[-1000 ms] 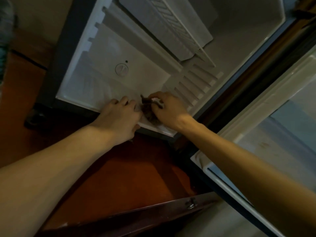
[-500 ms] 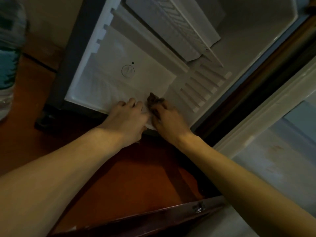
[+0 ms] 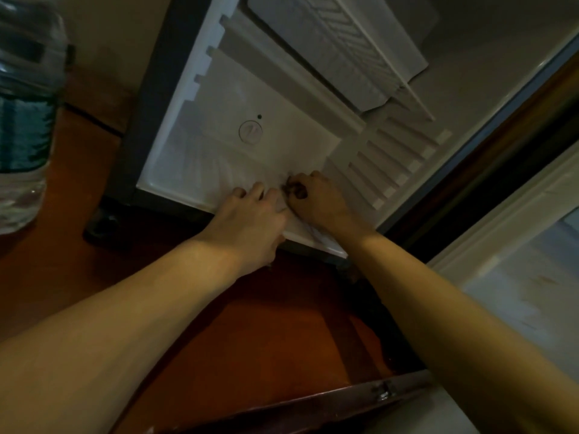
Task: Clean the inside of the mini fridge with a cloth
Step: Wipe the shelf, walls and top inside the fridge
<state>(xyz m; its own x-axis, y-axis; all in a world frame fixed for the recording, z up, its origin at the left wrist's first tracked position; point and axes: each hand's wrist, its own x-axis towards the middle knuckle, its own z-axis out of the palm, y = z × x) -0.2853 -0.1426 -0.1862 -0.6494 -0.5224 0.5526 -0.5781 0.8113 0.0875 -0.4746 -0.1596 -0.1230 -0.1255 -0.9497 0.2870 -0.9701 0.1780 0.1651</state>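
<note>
Not much to report on the person — both arms come in from the bottom edge bare all the way up, no sleeves showing. The left hand point(image 3: 250, 214) and right hand point(image 3: 319, 198) are bare too — no gloves, rings, watch or bands that I can make out in this dim light.

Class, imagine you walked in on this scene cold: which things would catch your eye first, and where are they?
First, two bare hands meet at the front edge of the open mini fridge's floor: the right hand grips a small dark cloth, and the left hand rests beside it. Behind them a round dial sits on the white inner wall, and a big plastic water bottle stands at far left.
</note>
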